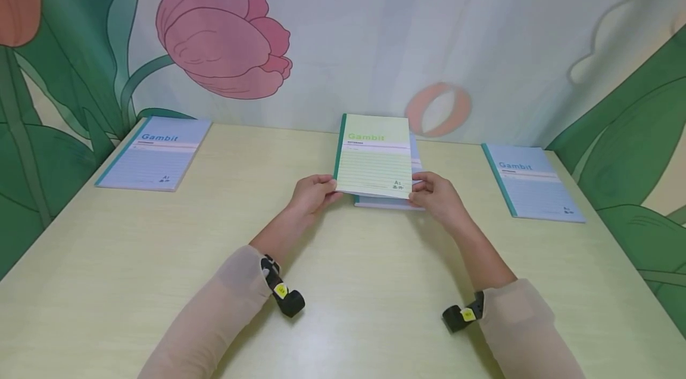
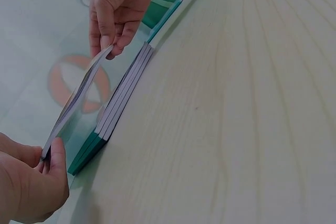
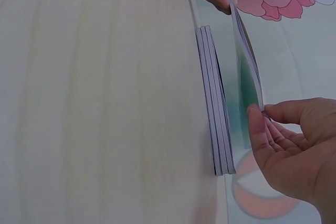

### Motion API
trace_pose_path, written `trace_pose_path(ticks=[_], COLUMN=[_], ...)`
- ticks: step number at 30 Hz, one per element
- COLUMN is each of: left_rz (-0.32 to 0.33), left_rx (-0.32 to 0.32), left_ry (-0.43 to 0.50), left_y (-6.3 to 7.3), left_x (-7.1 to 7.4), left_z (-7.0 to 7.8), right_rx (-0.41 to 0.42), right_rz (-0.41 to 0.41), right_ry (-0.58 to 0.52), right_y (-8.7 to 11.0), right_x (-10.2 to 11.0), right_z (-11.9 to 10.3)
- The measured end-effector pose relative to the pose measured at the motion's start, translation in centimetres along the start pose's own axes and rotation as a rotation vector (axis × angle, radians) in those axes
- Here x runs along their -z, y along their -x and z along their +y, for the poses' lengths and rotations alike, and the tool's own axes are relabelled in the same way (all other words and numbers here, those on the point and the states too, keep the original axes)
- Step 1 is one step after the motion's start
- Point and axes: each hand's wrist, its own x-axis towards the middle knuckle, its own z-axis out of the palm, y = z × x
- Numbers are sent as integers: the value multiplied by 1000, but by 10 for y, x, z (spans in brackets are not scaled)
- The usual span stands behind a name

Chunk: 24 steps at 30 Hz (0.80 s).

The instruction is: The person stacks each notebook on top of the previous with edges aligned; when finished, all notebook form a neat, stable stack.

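Note:
A yellow-green notebook (image 1: 374,158) with a green spine and the word Gambit is held up between both hands. My left hand (image 1: 312,195) pinches its lower left corner, thumb on one face and fingers on the other. At the lower right corner my right hand (image 1: 438,198) pinches it the same way. Below it on the table lies a stack of several notebooks (image 3: 216,100) with green spines; the top one has a blue cover, mostly hidden in the head view. In both wrist views a gap shows between the held notebook and the stack.
A blue Gambit notebook (image 1: 152,155) lies flat at the table's left back, and another blue notebook (image 1: 533,182) lies at the right. The pale wooden table (image 1: 354,307) meets a flower-printed curtain (image 1: 343,39) along its back edge. Each wrist carries a small black camera (image 1: 290,303).

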Motion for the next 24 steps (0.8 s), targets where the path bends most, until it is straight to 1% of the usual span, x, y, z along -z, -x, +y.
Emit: trace_pose_path(ticks=[8,18,24], left_rz=[-12,-32,-42], left_rx=[-7,-16,-21], left_ry=[-2,-17,-8], left_y=[0,0,0], left_x=[-3,-9,-10], left_z=[-2,-3,-4], right_rx=[4,-10,-6], right_rz=[-4,-4,-4], right_ry=[17,30,64], right_y=[2,3,2], right_x=[5,12,13], right_z=[0,3,3])
